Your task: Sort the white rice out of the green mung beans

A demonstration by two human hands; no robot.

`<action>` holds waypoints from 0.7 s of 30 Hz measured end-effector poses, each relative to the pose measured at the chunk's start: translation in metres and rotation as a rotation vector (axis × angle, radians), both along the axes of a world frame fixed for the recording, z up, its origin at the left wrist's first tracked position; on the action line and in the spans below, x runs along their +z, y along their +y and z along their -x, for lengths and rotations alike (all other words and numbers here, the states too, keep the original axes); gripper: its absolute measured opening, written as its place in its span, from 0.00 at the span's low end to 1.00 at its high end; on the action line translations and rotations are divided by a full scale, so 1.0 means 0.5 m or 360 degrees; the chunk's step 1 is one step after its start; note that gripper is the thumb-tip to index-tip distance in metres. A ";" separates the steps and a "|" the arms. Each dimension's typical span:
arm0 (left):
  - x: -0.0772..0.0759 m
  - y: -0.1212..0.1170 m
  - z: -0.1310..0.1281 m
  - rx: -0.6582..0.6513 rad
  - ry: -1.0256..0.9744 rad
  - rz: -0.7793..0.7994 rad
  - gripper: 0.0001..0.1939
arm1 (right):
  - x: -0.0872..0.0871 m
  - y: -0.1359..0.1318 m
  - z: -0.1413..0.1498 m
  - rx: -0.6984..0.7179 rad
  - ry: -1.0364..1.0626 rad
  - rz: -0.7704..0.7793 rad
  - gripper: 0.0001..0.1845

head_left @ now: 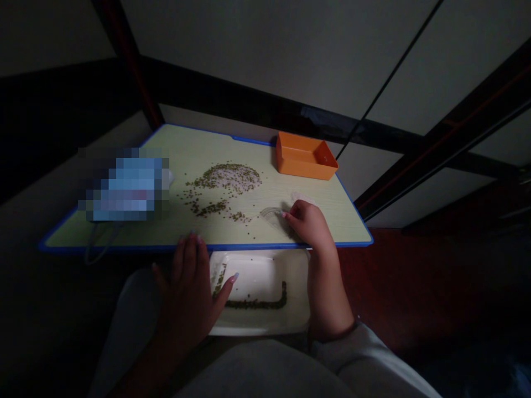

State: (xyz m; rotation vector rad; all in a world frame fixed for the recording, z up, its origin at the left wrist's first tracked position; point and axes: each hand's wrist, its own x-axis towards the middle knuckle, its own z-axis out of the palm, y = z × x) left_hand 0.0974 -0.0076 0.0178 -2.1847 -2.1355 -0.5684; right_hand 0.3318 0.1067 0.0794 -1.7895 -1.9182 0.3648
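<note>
My right hand point(309, 224) rests over the right part of the tabletop, fingers curled together. Whatever it holds, if anything, is hidden. By its fingertips a pale, see-through curved shape point(270, 215) lies on the table; I cannot make out its kind. Just beyond is a small patch of white grains point(302, 197). My left hand point(193, 282) is open, fingertips at the table's front edge and thumb stretched over a white basin point(301, 309). Small green beans point(257, 304) line parts of the basin floor. A pile of green beans and white grains point(232, 178) sits mid-table, with loose green beans point(211, 209) nearer me.
An orange bin point(309, 168) stands at the table's back right corner. On the left is a blurred-out blue object point(128, 185) with a cord point(102, 249) hanging over the edge. The pale table point(182, 143) has a blue rim; cabinet panels point(265, 55) rise behind it.
</note>
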 end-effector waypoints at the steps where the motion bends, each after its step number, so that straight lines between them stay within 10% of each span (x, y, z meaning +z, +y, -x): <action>1: 0.000 0.000 0.000 0.0002 -0.0002 0.0003 0.41 | 0.000 0.000 -0.001 -0.0010 -0.0008 -0.0002 0.11; 21: -0.001 0.001 0.003 -0.0020 0.0012 0.0009 0.41 | -0.018 0.009 -0.002 0.0054 0.0284 0.0029 0.11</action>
